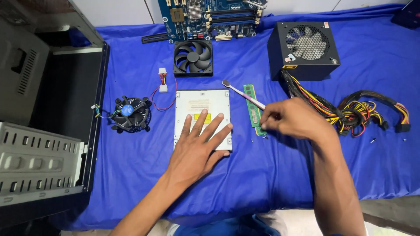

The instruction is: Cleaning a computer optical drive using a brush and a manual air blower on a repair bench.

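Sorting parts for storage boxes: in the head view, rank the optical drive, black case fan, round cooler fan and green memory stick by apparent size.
1. Optical drive
2. Black case fan and round cooler fan: look alike, unranked
3. Green memory stick

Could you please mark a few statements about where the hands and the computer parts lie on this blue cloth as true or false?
1. The left hand lies flat on the silver optical drive. True.
2. The right hand holds the black case fan. False: it grips a slim metal tool beside the green memory stick; the fan lies untouched further up.
3. The power supply sits to the right, its cables trailing over the cloth. True.
4. The round cooler rests on top of the optical drive. False: it lies on the cloth to the drive's left, apart from it.
5. The motherboard lies at the far edge. True.
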